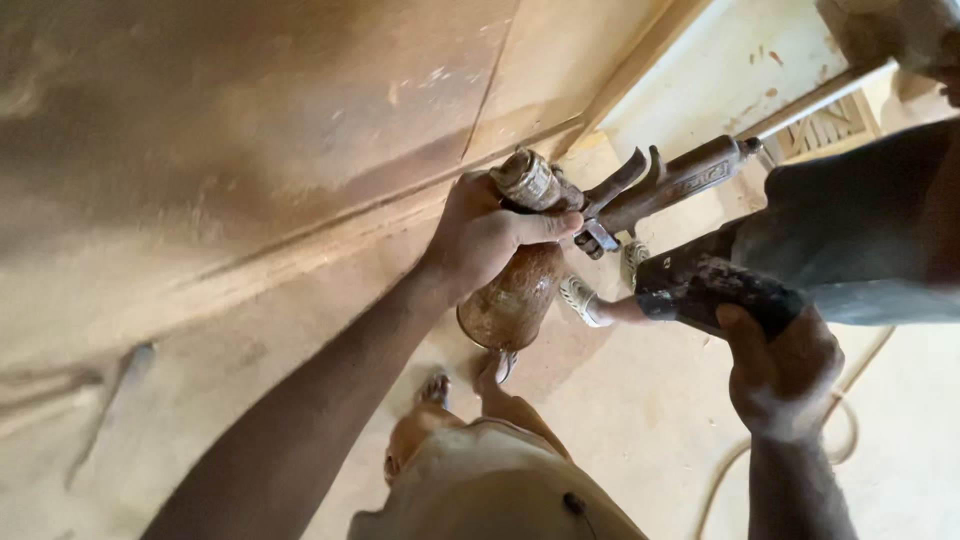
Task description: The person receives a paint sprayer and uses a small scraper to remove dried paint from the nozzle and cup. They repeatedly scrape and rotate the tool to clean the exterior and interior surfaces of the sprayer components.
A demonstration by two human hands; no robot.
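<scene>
At the bottom centre of the frame, the wearer's own tan shorts [500, 480] and bare feet [433, 390] show above a pale, dusty floor [640, 420], and from there both forearms rise toward a rust-stained spray gun [610, 195] held at mid-frame. The left hand [490, 240] is clamped around the top of the gun's brown, corroded cup [515, 300], thumb pressed across toward the trigger area; the right hand [785, 375] is closed on a dark, paint-crusted object [700, 285] at centre right, though what that object is cannot be told for certain. The cup hangs tilted below the gun body, and the judgement here is that a slack hold or a loose lid could let finish spill onto the floor or the feet below; a thumb this near the trigger could also set off a stray burst at the panel or at the second person standing close by. A hose [850, 400] loops across the floor at lower right, where a bare foot could catch it and jerk the gun. Beyond the hands, another person's sandalled feet [585, 298] and dark shorts [860, 240] fill the right side. Farther off, a large brown wooden panel [250, 130] with a raised moulding covers the upper left, blurred, and a pale plank [720, 70] and a slatted wooden piece [830, 125] lie at upper right.
</scene>
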